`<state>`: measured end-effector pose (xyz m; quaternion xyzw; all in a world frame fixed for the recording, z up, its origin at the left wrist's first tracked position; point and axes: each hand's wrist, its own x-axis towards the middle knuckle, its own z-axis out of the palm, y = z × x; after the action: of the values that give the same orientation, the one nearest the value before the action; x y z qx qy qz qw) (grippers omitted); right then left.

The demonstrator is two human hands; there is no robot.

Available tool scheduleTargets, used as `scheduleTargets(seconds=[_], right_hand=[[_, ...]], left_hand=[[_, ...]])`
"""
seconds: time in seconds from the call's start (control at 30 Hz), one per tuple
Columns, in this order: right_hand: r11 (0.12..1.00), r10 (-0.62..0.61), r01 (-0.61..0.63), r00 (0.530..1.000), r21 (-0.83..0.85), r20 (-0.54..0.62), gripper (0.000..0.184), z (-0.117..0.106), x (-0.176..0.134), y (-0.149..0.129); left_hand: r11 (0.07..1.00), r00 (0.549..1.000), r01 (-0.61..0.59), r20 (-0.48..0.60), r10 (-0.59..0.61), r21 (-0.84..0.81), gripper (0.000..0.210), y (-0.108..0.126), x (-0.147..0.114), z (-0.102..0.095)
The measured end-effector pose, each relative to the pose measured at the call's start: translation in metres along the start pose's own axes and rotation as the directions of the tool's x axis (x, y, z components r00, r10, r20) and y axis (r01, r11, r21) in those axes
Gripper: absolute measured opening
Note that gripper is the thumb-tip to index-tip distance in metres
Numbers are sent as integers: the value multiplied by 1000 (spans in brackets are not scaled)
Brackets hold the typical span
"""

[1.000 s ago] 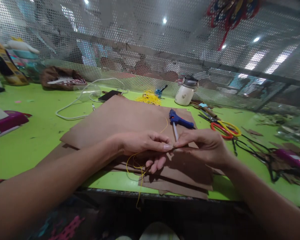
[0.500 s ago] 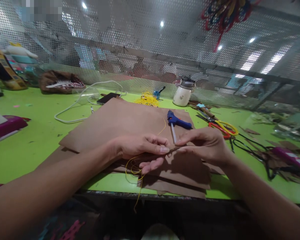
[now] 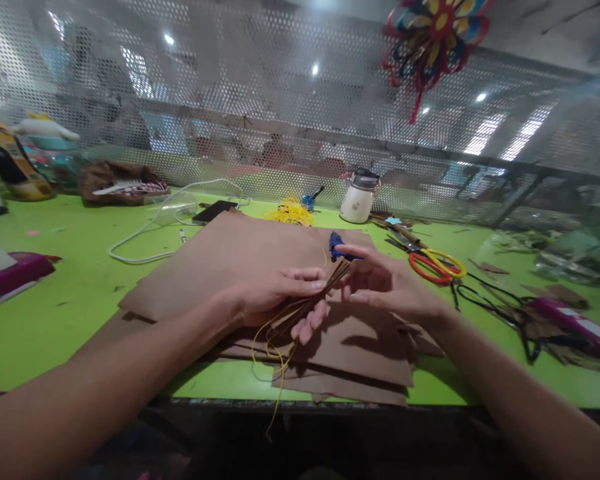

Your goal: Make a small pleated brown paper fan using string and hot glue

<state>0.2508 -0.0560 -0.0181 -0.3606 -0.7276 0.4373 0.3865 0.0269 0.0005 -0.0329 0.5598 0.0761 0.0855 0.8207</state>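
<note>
Pinched between the thumb and fingers of my left hand (image 3: 300,293) is a bundle of folded brown paper (image 3: 333,279), its layers fanned out at the upper right end. A thin yellow string (image 3: 281,360) trails in loops from beneath that hand, past the table edge. My right hand (image 3: 385,283) is at the fanned end, its thumb and index finger apart; whether a fingertip touches the paper is unclear. Behind it lies a blue glue gun (image 3: 336,245), partly hidden by the fingers. Under both hands are stacked brown paper sheets (image 3: 250,247).
Scissors with red and yellow handles (image 3: 437,265) lie to the right, near a black cord (image 3: 485,307) and a purple-and-white device (image 3: 575,320). Toward the back stand a white bottle (image 3: 357,202), a yellow string pile (image 3: 290,212) and a white cable (image 3: 130,255).
The bundle has tilted upward and its end has spread into layers. My right thumb and index finger have parted from their pinch, and that hand now covers more of the glue gun. The view shifted slightly.
</note>
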Motion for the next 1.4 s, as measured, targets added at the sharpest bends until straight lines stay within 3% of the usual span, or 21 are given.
scheduleTargets(seconds=[0.27,0.67,0.77,0.9,0.97,1.03,1.13,1.23,1.3,1.4], right_hand=[[999,13,-9,995,43,-96,52,18,4,3],[1000,-6,1,979,-24,-203,41,9,7,1],[999,-12,-3,946,-44,-325,38,-2,11,8],[979,-58,-56,844,-195,-532,33,-21,15,25],[944,-71,-136,807,-301,-587,30,-28,17,32],[877,-83,-224,800,-424,-595,29,-34,20,35],[683,-136,-299,844,-666,-518,27,-42,30,31],[480,-43,-313,925,-819,-379,26,-49,46,24],[421,62,-310,947,-852,-314,30,-50,58,22],[393,125,-308,951,-867,-282,30,-41,73,28]], left_hand=[[999,999,32,-14,-32,-39,21,3,-2,5],[999,993,-42,-113,38,-29,13,6,-2,9],[997,984,-77,-160,71,-27,12,5,-3,6],[992,975,-119,-194,108,-44,11,4,-3,1],[989,966,-143,-224,130,-41,11,4,-2,1],[986,955,-161,-258,145,-40,11,5,-2,0],[983,938,-170,-318,139,-74,12,5,-2,-2],[978,908,-187,-396,135,-97,15,5,-2,-5],[974,885,-211,-438,156,-79,16,5,-3,-7],[970,859,-240,-476,190,-46,18,4,-4,-9]])
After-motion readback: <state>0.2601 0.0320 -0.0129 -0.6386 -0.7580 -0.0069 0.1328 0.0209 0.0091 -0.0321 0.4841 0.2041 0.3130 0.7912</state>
